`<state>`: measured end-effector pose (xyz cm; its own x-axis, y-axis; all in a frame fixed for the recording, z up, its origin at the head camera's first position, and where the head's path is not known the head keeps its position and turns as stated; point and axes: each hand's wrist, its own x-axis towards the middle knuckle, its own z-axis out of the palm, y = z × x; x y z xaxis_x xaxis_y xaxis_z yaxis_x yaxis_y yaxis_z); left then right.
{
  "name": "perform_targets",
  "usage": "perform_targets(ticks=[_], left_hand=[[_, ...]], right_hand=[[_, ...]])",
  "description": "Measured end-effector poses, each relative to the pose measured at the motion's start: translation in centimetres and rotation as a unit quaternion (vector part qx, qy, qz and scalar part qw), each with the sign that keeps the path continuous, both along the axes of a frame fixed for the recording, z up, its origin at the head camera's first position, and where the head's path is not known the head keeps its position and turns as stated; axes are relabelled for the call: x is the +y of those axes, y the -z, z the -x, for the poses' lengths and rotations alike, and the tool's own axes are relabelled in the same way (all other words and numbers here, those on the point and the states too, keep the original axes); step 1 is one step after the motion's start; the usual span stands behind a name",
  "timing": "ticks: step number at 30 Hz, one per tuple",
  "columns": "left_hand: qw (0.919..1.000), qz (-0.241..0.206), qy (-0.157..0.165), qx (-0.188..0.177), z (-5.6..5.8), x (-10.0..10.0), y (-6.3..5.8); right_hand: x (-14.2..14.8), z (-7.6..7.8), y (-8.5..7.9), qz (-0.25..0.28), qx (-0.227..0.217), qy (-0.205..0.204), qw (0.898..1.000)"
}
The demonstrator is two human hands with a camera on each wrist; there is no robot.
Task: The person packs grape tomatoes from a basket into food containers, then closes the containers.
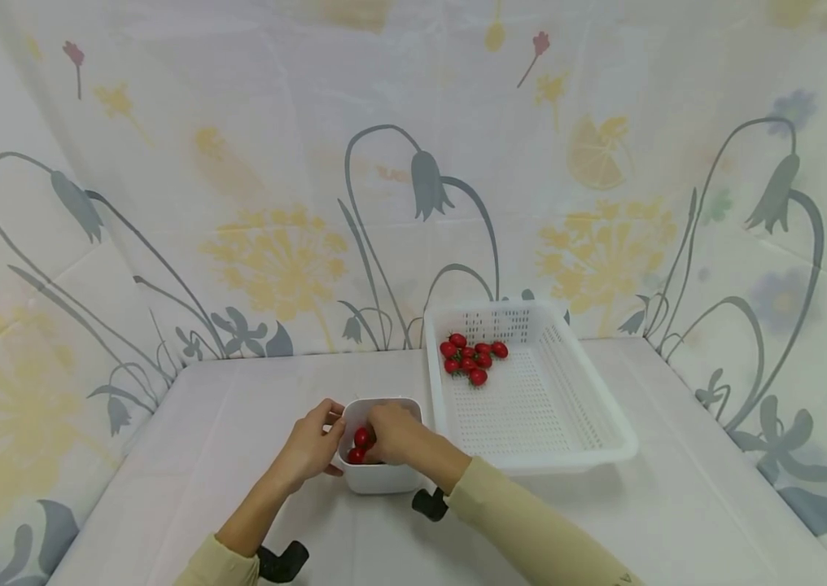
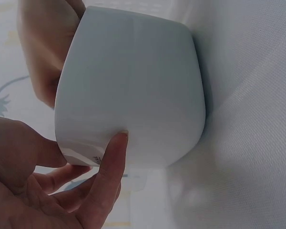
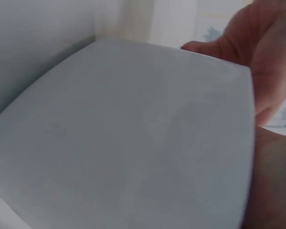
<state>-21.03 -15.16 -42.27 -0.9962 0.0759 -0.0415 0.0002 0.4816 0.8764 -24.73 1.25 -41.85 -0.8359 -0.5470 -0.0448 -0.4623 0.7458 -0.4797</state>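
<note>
A small white square container [image 1: 384,480] stands on the cloth in front of me. My left hand [image 1: 308,443] holds it from the left; in the left wrist view, the thumb lies at the rim and a fingertip touches the outer wall. My right hand [image 1: 399,435] reaches down inside it from the right. Red cherry tomatoes [image 1: 362,438] lie in the container beside the right fingers. Those fingertips are hidden, so I cannot see whether they pinch a tomato. In the right wrist view, the container wall [image 3: 133,133] covers most of the hand's work.
Right of the container sits a large white perforated basket [image 1: 607,415]. Several more cherry tomatoes [image 1: 478,377] with green stems cluster at its far left. A pale cloth [image 1: 238,423] covers the table, and a flower-patterned sheet [image 1: 384,268] hangs behind.
</note>
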Motion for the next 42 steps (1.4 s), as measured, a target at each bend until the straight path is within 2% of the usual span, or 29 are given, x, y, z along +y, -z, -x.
perform_targets(ticks=[8,15,19,23,32,42], left_hand=[[1.0,-0.006,-0.002,-0.002,0.1,0.1,-0.1],[1.0,-0.001,-0.005,-0.008,0.3,0.1,-0.2],[0.9999,0.008,-0.006,-0.009,0.2,0.1,-0.1],[0.9999,0.013,-0.007,-0.009,0.2,0.0,-0.2],[0.9999,0.013,-0.006,-0.01,0.2,0.0,-0.2],[0.9998,0.012,-0.004,-0.012,0.1,0.1,-0.1]], right_hand=[[1.5,-0.4,-2.3,0.002,0.002,-0.029,1.0],[4.3,-0.3,-5.0,0.042,-0.011,-0.051,0.998],[6.0,0.1,-6.3,0.069,-0.003,-0.072,0.995],[7.4,0.5,-7.2,0.08,0.013,-0.076,0.994],[9.9,1.4,-8.2,0.087,0.039,-0.06,0.994],[12.5,2.7,-8.2,0.098,0.048,-0.061,0.992]])
